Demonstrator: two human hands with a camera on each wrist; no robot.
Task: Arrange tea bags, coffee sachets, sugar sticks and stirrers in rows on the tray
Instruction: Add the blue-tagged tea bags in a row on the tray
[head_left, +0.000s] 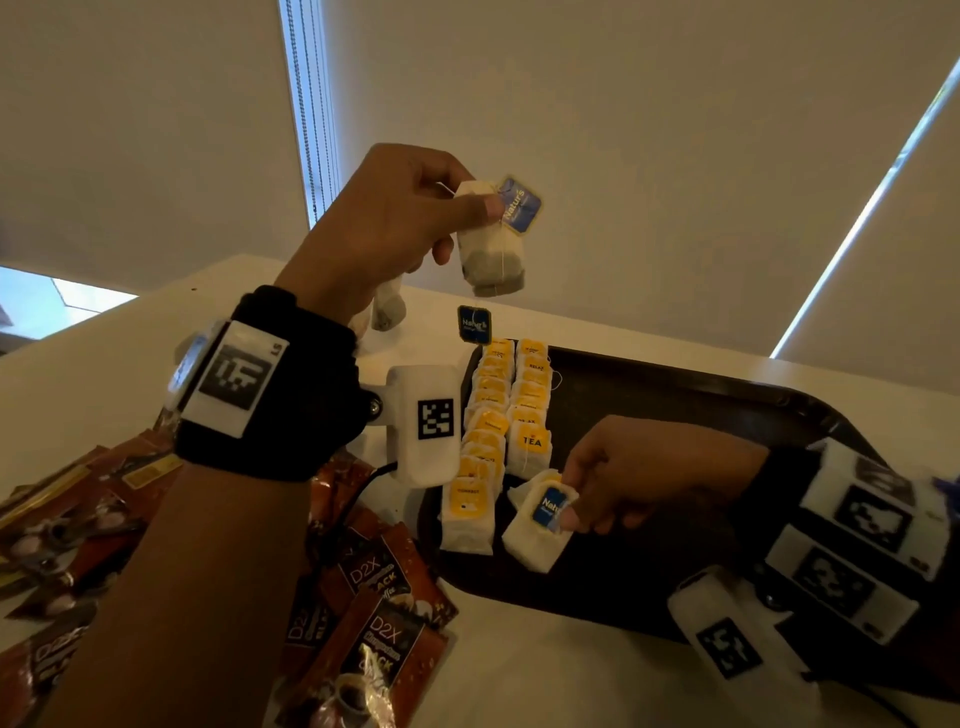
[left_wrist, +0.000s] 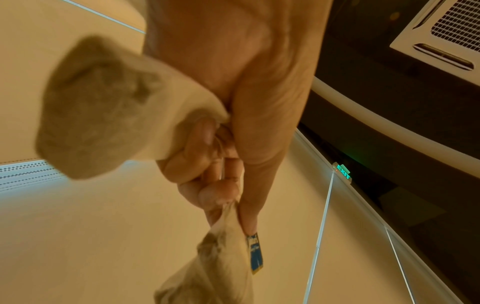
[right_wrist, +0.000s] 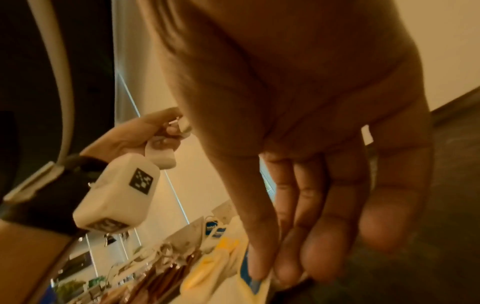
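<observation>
My left hand is raised above the table and pinches a blue-tagged tea bag between thumb and fingers. A second tea bag hangs under the same hand, blurred in the left wrist view. A blue tag shows below, at the tray's far left corner. Low over the dark tray, my right hand pinches another blue-tagged tea bag at the near end of the right row. Two rows of yellow-tagged tea bags lie along the tray's left side.
Brown coffee sachets lie heaped on the white table at the near left, under my left forearm. More blue-tagged tea bags lie on the table beyond the tray. The tray's middle and right part is bare.
</observation>
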